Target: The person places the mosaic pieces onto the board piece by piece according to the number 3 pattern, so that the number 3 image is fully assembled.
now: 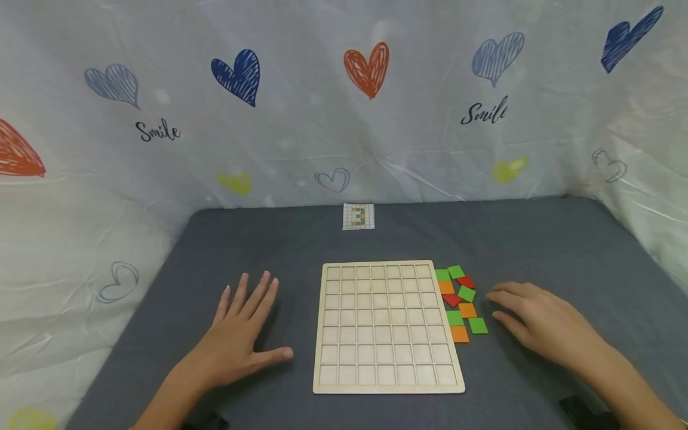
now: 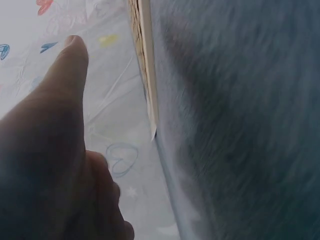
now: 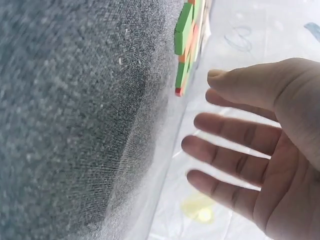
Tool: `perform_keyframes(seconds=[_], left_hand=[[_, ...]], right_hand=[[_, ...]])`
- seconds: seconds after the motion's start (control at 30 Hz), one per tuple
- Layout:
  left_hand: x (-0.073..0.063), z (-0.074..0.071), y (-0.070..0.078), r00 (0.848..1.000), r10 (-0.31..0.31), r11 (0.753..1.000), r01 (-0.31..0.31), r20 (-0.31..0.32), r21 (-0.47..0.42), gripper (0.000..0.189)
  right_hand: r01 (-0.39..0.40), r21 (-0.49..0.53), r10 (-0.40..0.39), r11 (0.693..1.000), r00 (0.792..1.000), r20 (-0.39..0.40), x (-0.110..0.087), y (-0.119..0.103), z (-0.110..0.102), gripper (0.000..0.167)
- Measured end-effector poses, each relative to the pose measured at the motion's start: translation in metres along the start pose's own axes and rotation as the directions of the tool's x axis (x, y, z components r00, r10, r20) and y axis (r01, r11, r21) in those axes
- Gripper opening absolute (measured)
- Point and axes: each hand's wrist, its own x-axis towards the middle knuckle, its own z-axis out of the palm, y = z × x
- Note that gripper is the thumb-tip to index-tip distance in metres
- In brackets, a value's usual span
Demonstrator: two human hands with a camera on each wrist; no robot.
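Note:
A square wooden grid board (image 1: 384, 326) lies on the dark grey tabletop, its cells bare. Along its right edge lie several flat square tiles in green (image 1: 478, 325), orange (image 1: 459, 334) and red (image 1: 452, 300), a few overlapping the board's edge in the head view. My left hand (image 1: 236, 340) is left of the board, fingers spread and holding nothing. To the right of the tiles is my right hand (image 1: 543, 325), fingers relaxed and apart, nothing between them. In the right wrist view, a green tile (image 3: 183, 30) shows beyond the thumb.
A small card (image 1: 358, 217) printed with a coloured grid pattern lies at the table's back edge, behind the board. A white sheet (image 1: 301, 119) with hearts and the word Smile hangs behind and beside the table. Dark straps (image 1: 588, 413) show near the wrists.

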Motion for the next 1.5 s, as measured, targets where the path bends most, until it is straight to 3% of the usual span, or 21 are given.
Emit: perform_keyframes(seconds=[0.27, 0.43, 0.7, 0.97, 1.5], left_hand=[[0.002, 0.016, 0.008, 0.997, 0.056, 0.998, -0.054, 0.056, -0.03, 0.108], [0.007, 0.019, 0.017, 0.992, 0.088, 0.995, -0.084, 0.093, -0.048, 0.107], [0.014, 0.022, 0.026, 0.984, 0.119, 0.991, -0.11, 0.134, -0.069, 0.108], [0.017, 0.022, 0.032, 0.972, 0.133, 0.988, -0.115, 0.193, -0.103, 0.106], [0.02, 0.024, 0.038, 0.958, 0.151, 0.983, -0.118, 0.245, -0.143, 0.109]], right_hand=[[0.038, 0.001, -0.038, 0.999, 0.999, 0.001, 0.009, -0.004, 0.004, 0.029], [0.109, 0.014, -0.109, 0.994, 0.994, -0.034, 0.016, -0.007, 0.007, 0.025], [0.161, 0.064, -0.158, 0.985, 0.986, -0.047, 0.025, -0.014, 0.014, 0.018], [0.154, 0.073, -0.155, 0.985, 0.988, 0.015, 0.028, -0.016, 0.016, 0.017], [0.107, 0.106, -0.117, 0.989, 0.99, 0.084, 0.035, -0.018, 0.015, 0.016]])
